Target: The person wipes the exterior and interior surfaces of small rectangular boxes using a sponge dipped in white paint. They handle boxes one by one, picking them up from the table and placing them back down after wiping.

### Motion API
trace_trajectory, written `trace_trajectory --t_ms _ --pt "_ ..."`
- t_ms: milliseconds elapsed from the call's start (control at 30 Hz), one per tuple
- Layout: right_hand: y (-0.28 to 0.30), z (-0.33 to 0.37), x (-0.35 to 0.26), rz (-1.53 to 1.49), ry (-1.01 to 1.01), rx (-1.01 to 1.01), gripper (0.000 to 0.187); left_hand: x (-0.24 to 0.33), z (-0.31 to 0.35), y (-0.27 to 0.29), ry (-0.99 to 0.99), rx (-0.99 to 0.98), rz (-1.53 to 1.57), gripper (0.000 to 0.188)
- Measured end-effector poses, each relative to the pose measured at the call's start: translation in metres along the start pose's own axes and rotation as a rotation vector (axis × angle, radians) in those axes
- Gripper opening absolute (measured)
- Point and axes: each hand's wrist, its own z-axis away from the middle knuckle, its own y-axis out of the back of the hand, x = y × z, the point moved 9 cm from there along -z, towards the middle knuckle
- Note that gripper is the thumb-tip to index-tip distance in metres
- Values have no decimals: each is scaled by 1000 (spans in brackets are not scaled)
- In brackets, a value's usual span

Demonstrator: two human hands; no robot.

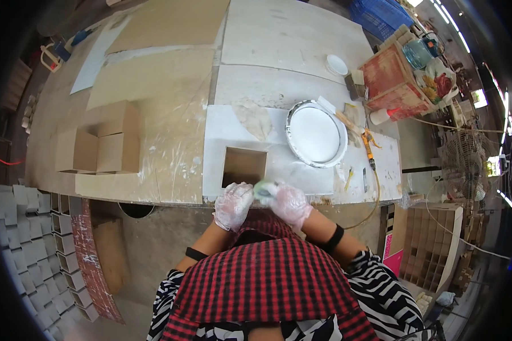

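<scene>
Both my hands wear thin whitish, smeared gloves and are together at the table's near edge. The curled fingers of my left hand [234,206] overlap the near left corner of an open square box [244,162] with a brown inside. Whether they grip its wall or something small, I cannot tell. Close beside it, my right hand [290,203] is closed on a small, rounded, pale green piece [263,191], whose exact kind does not show. Beyond my right hand stands a round tub of white paste or paint [316,133], its rim smeared.
A wooden-handled brush or scraper [341,117] rests at the tub's rim. Nearby lie an orange corded tool [369,149] and a white bowl [337,65]. Brown boxes [118,152] stand at left. A reddish crate [395,79] is at right. Grey boxes [31,256] are stacked lower left.
</scene>
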Motion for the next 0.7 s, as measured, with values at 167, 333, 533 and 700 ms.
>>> trace_trajectory --t_ms 167,333,533,700 --pt "8 16 34 -577 -457 -52 48 -3 -20 15 132 64 111 26" --pt "-6 52 102 -570 -9 323 42 -25 -38 22 419 -51 412 23" --pt "-25 53 105 -1166 -581 528 31 -95 -42 -98 1027 -664 383 27" --pt "-66 40 131 -1259 -684 470 40 -77 -30 -102 766 -858 234 43"
